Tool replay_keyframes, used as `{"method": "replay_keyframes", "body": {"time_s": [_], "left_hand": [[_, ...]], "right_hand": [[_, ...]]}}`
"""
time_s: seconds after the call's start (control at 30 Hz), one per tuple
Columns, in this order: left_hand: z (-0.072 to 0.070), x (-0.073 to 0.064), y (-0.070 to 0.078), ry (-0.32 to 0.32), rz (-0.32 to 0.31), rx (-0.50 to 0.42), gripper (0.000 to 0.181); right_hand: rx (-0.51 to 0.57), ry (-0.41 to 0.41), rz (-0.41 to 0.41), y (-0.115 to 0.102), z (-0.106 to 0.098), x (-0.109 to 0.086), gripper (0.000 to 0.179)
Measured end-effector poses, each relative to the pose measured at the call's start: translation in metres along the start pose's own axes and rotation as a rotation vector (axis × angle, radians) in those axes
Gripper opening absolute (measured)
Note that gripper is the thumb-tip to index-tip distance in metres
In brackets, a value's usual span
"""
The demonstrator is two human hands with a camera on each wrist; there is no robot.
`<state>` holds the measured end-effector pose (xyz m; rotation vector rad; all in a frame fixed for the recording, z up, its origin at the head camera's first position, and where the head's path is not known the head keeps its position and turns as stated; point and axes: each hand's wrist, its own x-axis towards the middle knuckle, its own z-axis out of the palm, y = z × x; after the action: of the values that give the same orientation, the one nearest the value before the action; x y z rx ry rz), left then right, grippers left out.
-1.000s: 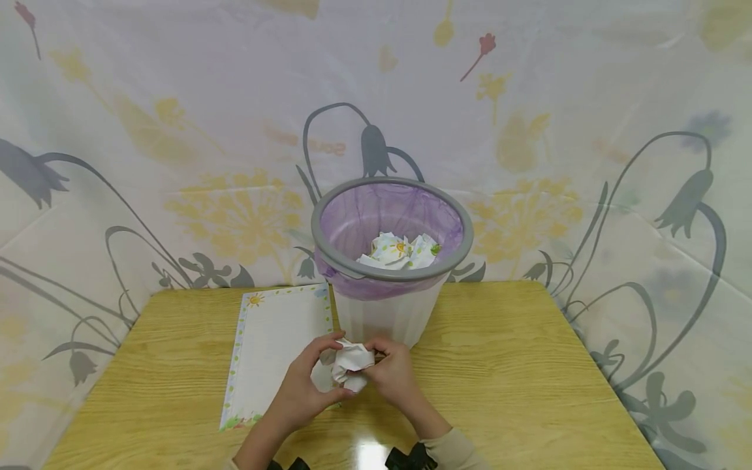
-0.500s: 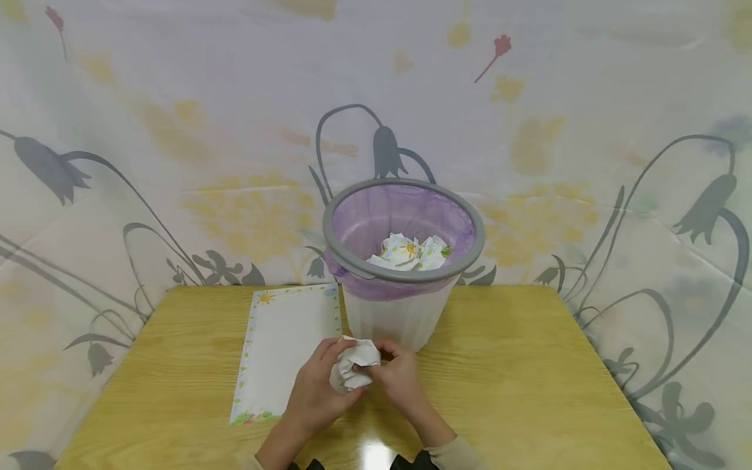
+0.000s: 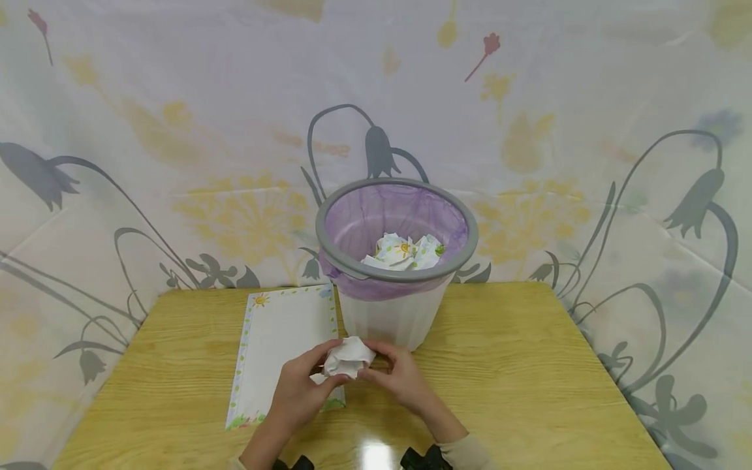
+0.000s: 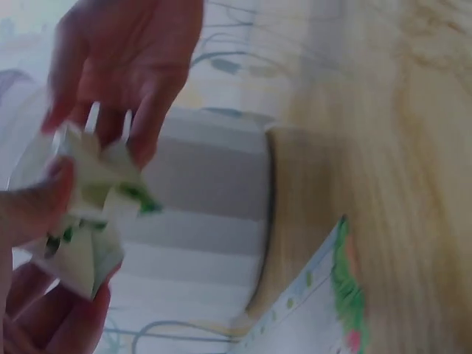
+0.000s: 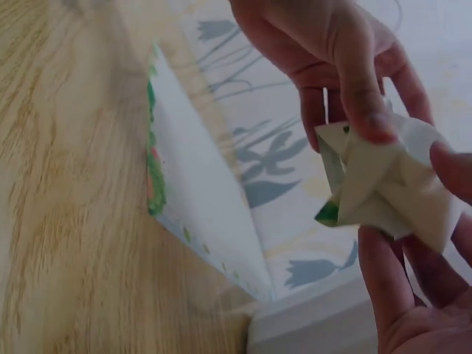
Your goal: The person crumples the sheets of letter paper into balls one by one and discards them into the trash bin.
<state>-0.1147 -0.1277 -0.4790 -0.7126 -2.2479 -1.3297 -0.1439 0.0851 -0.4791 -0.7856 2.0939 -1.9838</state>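
A crumpled sheet of white paper (image 3: 350,356) is held between both hands above the near side of the table, just in front of the bin. My left hand (image 3: 299,386) grips it from the left, thumb on the near side and fingers behind. From the other side my right hand (image 3: 405,380) pinches it between thumb and fingers. Green printed bits show on the crumpled paper (image 5: 398,181) in the right wrist view. Flat to the left lies a sheet of paper (image 3: 288,346) with a sun and a leafy border, its lower part partly covered by the left hand.
A white bin (image 3: 388,320) with a grey rim and purple liner (image 3: 382,209) stands at the back middle of the wooden table (image 3: 505,365). Several crumpled papers (image 3: 405,253) lie inside it. A flower-printed cloth (image 3: 235,130) hangs behind.
Both hands have turned and squeezed the crumpled paper, which looks more folded together. The right thumb has shifted to its near side. The head view has swayed slightly.
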Motion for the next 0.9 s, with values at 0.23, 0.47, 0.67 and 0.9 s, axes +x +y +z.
{"method": "replay_keyframes", "body": {"time_s": [0.23,0.47,0.67,0.9], "left_hand": [[-0.02,0.004,-0.004,-0.245,-0.092,-0.298,0.058],[-0.024,0.004,-0.005,-0.347,-0.156,-0.356,0.062],[-0.021,0.001,-0.006,-0.334,-0.146,-0.394,0.058],[-0.017,-0.001,-0.009,-0.328,-0.149,-0.375,0.062]], "right_hand": [[0.045,-0.175,-0.096,-0.007,-0.007,-0.005,0.064],[0.073,-0.225,-0.067,-0.013,-0.009,-0.004,0.062],[0.102,-0.237,0.003,-0.013,-0.009,-0.004,0.057],[0.112,-0.181,0.033,-0.011,-0.007,-0.006,0.054]]}}
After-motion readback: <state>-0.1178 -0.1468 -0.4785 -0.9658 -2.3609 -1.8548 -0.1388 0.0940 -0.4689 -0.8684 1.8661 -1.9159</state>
